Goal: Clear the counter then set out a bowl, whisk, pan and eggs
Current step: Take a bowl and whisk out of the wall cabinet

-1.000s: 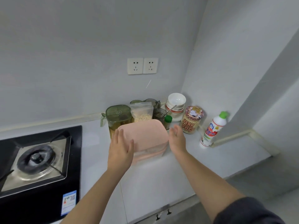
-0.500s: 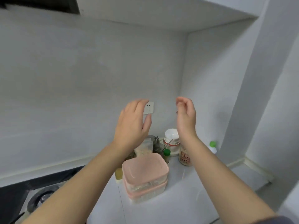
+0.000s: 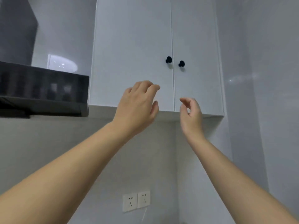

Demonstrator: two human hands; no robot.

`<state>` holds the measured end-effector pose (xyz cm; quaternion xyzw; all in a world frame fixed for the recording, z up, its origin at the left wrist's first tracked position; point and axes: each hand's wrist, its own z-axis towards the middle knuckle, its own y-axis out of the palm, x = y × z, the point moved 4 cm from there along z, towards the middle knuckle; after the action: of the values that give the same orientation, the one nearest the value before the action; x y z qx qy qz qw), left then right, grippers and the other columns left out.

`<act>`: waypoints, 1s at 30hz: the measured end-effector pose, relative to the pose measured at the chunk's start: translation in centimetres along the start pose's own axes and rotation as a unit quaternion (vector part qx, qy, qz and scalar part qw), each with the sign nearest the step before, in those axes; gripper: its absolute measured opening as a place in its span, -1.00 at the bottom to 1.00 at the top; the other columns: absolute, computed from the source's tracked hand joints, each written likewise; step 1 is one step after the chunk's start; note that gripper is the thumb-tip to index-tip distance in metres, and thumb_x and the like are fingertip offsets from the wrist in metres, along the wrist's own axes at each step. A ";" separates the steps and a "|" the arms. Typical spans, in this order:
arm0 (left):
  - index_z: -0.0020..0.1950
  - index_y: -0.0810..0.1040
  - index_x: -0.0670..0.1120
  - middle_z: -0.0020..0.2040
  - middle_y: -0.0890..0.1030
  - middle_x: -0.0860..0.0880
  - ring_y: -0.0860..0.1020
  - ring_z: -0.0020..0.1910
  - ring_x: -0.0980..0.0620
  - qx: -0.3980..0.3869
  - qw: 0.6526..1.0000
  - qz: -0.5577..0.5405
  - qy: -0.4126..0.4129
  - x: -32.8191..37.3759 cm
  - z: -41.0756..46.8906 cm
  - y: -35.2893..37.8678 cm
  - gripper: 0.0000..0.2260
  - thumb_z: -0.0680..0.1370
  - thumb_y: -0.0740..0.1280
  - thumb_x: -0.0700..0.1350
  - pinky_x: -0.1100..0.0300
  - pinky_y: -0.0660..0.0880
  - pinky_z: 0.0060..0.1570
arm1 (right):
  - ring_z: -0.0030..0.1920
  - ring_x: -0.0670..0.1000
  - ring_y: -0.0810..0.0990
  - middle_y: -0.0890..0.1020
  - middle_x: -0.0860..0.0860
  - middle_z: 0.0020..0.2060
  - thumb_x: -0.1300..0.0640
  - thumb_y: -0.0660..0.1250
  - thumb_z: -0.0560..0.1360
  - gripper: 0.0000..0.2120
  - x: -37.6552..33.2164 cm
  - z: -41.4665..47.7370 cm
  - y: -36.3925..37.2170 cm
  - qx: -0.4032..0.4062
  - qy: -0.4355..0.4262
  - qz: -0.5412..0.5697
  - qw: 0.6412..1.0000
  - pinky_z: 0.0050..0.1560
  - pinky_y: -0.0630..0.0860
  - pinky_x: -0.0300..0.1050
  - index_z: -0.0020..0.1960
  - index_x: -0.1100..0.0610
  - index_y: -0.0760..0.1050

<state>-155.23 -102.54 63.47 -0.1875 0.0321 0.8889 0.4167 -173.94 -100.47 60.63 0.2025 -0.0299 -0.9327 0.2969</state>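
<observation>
Both my arms are raised toward a white wall cabinet with two closed doors. My left hand hovers in front of the left door's lower part, fingers loosely bent, holding nothing. My right hand is at the bottom edge of the right door, fingers loosely curled and empty. Two black knobs, the left knob and the right knob, sit above both hands near the doors' meeting edge. The counter and its objects are out of view.
A dark range hood juts out at the left, level with the cabinet's bottom. A double wall socket sits low on the grey wall. A glossy white wall closes in on the right.
My view has swung up from the counter to the wall cabinet. Both hands let go of the pink containers and rose to the cabinet doors.
</observation>
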 end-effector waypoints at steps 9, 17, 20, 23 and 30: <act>0.29 0.37 -0.08 0.20 0.46 -0.05 0.43 0.15 -0.08 -0.098 0.983 0.151 0.030 -3.0 10.6 6.8 -0.70 0.56 0.15 -0.12 0.08 0.39 0.03 | 0.49 0.03 0.22 0.28 0.02 0.49 0.14 0.02 0.65 -0.59 3.1 8.8 2.6 -0.152 -0.035 -0.235 0.959 0.41 0.24 -0.05 0.49 0.03 0.25; 0.35 0.32 -0.04 0.15 0.46 -0.04 0.40 0.13 -0.08 -0.065 0.979 0.193 0.021 -3.9 16.3 10.5 -0.65 0.55 0.16 -0.10 0.14 0.20 -0.08 | 0.51 0.10 0.13 0.10 -0.10 0.54 0.06 -0.06 0.64 -0.56 4.8 8.8 3.6 -0.122 -0.060 -0.363 0.922 0.14 0.45 0.03 0.51 -0.14 0.10; 0.28 0.39 -0.06 0.15 0.43 -0.07 0.38 0.09 -0.08 -0.078 0.976 0.202 0.013 -3.0 18.3 11.8 -0.72 0.57 0.15 -0.13 0.13 0.20 -0.11 | 0.53 0.09 0.10 0.07 -0.13 0.55 0.06 -0.06 0.64 -0.54 5.0 8.7 3.6 -0.120 -0.066 -0.371 0.919 0.14 0.46 0.02 0.52 -0.17 0.06; 0.10 0.47 -0.13 0.11 0.41 -0.09 0.33 -0.08 -0.06 -0.091 0.979 0.182 -0.019 -2.5 19.9 12.3 -0.84 0.57 0.16 -0.23 0.12 0.24 -0.17 | 0.54 0.11 0.08 0.02 -0.15 0.55 0.05 -0.07 0.64 -0.54 5.3 8.7 3.5 -0.133 -0.070 -0.377 0.914 0.14 0.48 0.03 0.52 -0.20 0.00; -0.15 0.35 -0.15 0.07 0.41 -0.15 0.49 -0.10 -0.15 -0.136 0.980 0.137 -0.040 -0.1 21.0 10.6 -0.80 0.50 0.18 -0.44 0.17 0.32 -0.21 | 0.50 0.18 0.09 0.12 -0.13 0.50 -0.15 -0.07 0.58 -0.58 5.2 9.4 2.9 -0.219 -0.019 -0.277 0.935 0.28 0.38 0.20 0.43 -0.25 0.15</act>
<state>-169.59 -105.03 81.89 -0.2008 -0.0798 0.9405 0.2623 -179.99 -106.41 67.89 0.1150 0.2268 -0.9651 0.0630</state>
